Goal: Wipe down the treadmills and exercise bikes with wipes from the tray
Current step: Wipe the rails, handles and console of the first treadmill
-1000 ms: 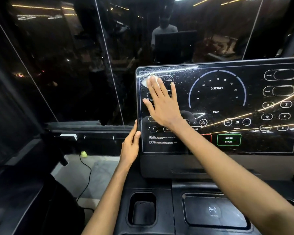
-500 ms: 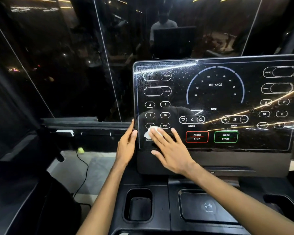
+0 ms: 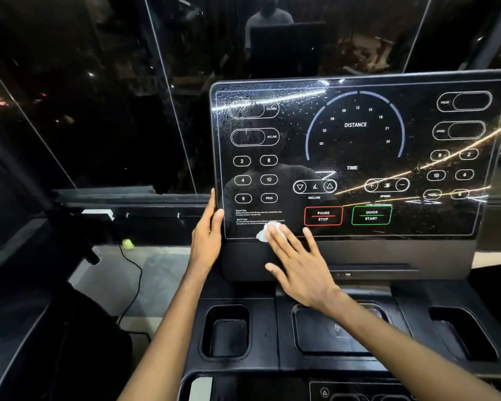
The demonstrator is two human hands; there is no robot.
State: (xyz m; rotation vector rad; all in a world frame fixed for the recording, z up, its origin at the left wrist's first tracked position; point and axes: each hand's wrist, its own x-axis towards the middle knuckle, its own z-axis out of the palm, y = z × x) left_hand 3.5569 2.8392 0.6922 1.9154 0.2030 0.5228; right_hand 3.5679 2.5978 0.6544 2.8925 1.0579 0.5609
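Treadmill console: we see the treadmill console standing upright in front of us, a dark glossy panel with white markings, DISTANCE and TIME near its middle.
Wipe: the wipe, small, white and crumpled, lies against the lower left part of the panel, just under the small warning text and left of the red button.
Right hand: our right hand presses the wipe to the glass with its fingertips; the fingers are straight and spread wide, the palm over the dark bezel under the screen.
Left hand: our left hand rests on the console's left edge, fingers extended up along the side and the thumb lying on the front bezel. We cannot tell whether any finger reaches behind the panel.
Screen surface: fine specks and droplets show across the middle and right of the glass; smeared streaks show at the upper left, around CALORIE.
Buttons: the PAUSE STOP button, framed in red, sits beside the QUICK START button, framed in green, both on the bottom row.
Lower deck: 1 cup holder sits at the left and a charging pad at the middle, partly under our right forearm.
Beyond the machine: a dark window pane carries reflections; a black cable runs over the pale floor near a small yellow-green object.
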